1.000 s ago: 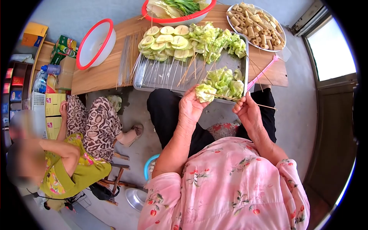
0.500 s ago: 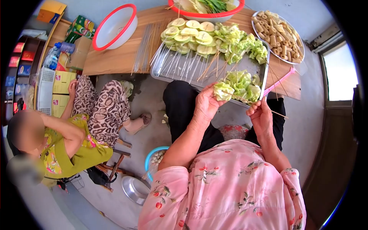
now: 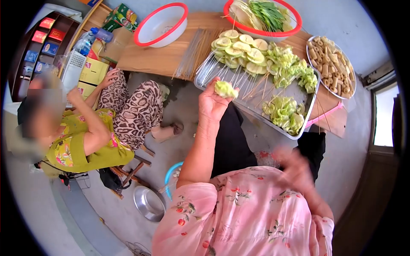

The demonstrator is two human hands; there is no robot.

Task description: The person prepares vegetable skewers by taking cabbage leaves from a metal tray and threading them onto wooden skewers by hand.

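Note:
My left hand (image 3: 212, 102) is raised by the near left side of the metal tray, fingers closed round a small folded lettuce piece (image 3: 225, 89). Whether a skewer runs through that piece I cannot make out. My right hand (image 3: 294, 168) is smeared by motion in front of my pink shirt, so its fingers and anything in them are unclear. On the metal tray (image 3: 308, 102) lie pale green round slices (image 3: 239, 50) on skewers, skewered lettuce (image 3: 290, 66) beside them, and another lettuce heap (image 3: 284, 113) at the near right corner.
Behind the tray stands a red-rimmed bowl of greens (image 3: 267, 15); a second red-rimmed bowl (image 3: 161, 26) is farther left. Loose skewers (image 3: 194, 53) lie on the wooden table (image 3: 145, 55). A plate of tan rolls (image 3: 331, 64) sits right. Another person (image 3: 94, 128) sits at left.
My left hand has moved left and up with a lettuce piece. My right hand has dropped from the lettuce and skewer toward my lap. The view has shifted, and the tray appears farther right.

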